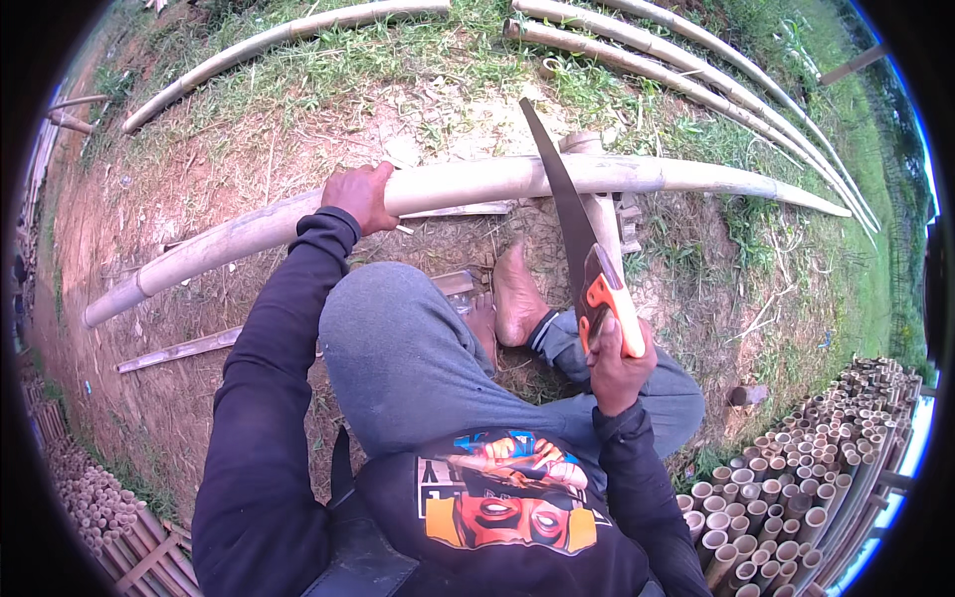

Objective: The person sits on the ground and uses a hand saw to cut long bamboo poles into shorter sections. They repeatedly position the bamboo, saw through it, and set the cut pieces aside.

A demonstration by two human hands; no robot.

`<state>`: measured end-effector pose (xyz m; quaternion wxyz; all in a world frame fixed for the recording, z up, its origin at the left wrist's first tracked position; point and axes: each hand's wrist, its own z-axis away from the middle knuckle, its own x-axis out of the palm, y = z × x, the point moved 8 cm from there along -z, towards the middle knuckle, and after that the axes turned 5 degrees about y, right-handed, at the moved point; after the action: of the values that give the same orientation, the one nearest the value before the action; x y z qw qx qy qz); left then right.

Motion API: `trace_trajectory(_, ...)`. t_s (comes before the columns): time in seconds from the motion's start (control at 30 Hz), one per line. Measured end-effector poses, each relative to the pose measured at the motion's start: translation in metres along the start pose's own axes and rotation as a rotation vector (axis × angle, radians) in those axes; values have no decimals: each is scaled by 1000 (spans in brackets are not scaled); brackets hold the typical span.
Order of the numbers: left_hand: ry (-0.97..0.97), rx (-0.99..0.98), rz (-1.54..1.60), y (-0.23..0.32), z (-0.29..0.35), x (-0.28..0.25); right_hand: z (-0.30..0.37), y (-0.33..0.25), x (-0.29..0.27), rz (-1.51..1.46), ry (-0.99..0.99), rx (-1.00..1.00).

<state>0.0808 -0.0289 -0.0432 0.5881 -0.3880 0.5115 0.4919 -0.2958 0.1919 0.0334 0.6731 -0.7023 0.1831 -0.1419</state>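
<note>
A long pale bamboo pole [468,182] lies across in front of me, crossing a wooden support [603,224] right of the middle. My left hand [362,197] is wrapped round the pole on its left part. In my right hand [619,368] is a hand saw [569,204], gripped by its orange and dark handle. The saw's blade points away from me and passes over the pole close to the support; whether its teeth touch the pole I cannot tell. My bare feet [517,298] rest on the ground, near side of the pole.
Several long bamboo poles [686,65] lie on the grass at the far right, another pole [279,38] at the far left. Many cut bamboo pieces [766,488] are stacked at the near right, more [109,507] at the near left. A thin bamboo strip [184,350] lies left.
</note>
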Motion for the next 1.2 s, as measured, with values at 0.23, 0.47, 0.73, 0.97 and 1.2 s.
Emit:
trace_trajectory(0.23,-14,-15,-1,0,5,-10,-81,31,55,-66,-66,19)
trace_trajectory(0.47,-25,-12,-11,-2,0,4,70,-29,-44,34,30,-32)
trace_trajectory(0.73,-14,-14,5,0,6,-9,-109,31,77,130,-58,-141)
trace_trajectory(0.97,10,18,-7,-1,-1,2,74,-21,-54,205,13,-46)
trace_trajectory(1.2,2,-13,-13,0,3,-8,-114,43,81,-24,-53,-109)
